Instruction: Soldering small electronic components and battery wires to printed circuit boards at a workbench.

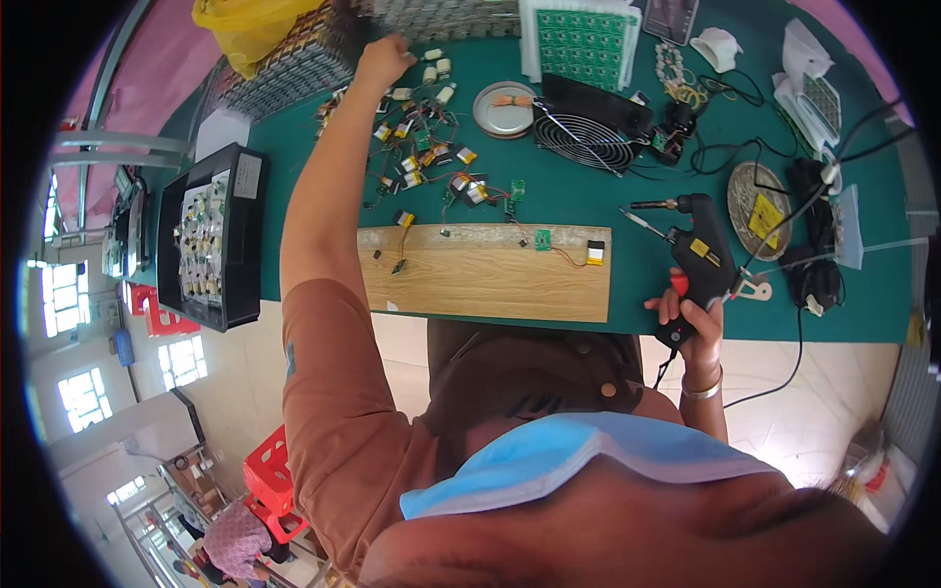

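Observation:
My right hand (694,318) is wrapped round the grip of a black soldering gun (702,235), whose tip points left over the green mat. My left arm stretches to the far side of the table. There my left hand (388,59) has its fingers curled beside the stacked trays and several small white parts (437,69); whatever it holds is hidden. Below it lies a loose heap of small wired batteries (412,162). On the wooden board (470,279) close to me, a small battery (595,253) is wired to a green circuit board (543,239).
Stacked grey trays (294,73) and a yellow bag (250,29) stand far left. A black bin (250,235) of parts is at left. A green circuit panel (580,49), a round fan grille (585,142), a tin lid (504,110), a metal dish (742,211) and cables lie across the mat.

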A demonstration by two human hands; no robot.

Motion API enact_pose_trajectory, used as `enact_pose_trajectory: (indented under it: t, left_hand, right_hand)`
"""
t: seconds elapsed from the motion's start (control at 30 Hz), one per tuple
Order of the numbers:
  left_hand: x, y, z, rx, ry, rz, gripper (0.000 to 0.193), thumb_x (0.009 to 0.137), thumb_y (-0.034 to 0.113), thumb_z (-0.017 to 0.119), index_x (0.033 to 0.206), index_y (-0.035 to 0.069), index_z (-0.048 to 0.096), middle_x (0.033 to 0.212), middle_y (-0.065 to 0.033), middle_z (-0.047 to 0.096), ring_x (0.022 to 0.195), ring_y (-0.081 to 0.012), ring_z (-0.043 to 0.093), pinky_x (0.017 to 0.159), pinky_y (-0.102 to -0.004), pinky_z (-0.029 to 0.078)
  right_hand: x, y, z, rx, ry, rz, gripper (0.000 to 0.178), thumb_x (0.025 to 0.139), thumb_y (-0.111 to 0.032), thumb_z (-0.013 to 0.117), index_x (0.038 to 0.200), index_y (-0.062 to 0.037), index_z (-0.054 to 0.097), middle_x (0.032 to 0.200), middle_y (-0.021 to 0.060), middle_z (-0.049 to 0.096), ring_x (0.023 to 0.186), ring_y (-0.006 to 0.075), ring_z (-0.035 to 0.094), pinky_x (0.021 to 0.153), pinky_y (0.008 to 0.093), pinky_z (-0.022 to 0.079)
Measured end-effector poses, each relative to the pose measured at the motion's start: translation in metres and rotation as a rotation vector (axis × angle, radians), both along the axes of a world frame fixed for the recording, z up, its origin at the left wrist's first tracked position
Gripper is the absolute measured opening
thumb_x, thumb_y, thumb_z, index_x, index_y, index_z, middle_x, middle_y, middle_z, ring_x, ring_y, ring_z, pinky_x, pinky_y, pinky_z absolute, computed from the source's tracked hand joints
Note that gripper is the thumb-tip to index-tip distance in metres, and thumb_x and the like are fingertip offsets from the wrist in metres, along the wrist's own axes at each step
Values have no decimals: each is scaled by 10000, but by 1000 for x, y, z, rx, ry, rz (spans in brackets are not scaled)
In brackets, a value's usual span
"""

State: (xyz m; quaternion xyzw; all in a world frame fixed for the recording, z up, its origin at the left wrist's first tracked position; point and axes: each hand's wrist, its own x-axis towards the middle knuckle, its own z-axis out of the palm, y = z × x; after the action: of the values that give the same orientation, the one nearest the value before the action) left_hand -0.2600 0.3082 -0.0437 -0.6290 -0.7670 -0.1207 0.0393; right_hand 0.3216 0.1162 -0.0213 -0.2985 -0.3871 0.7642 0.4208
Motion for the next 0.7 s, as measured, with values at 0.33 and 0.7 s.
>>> enact_pose_trajectory:
  t: [0.33, 0.7]
  left_hand:
    - [27, -43, 25, 87, -25, 60, 350, 806, 316, 692, 1085, 108, 658, 934, -197, 663, 900, -370, 644, 764, -465, 506]
    - [269, -286, 46, 173, -57, -279, 255, 741, 259, 781, 889, 108, 640, 714, -22, 547, 660, -211, 553, 629, -348, 386]
  right_hand:
    - [2, -1, 0, 8, 13, 48, 447, 856, -73, 536, 1253, 116, 454, 750, 80, 526, 705, 193, 562, 853, 445, 497]
    - [6, -14, 9, -4, -177, 47, 489, 806, -123, 580, 1236, 86, 474, 758, 109, 542, 574, 163, 540, 546, 300, 495]
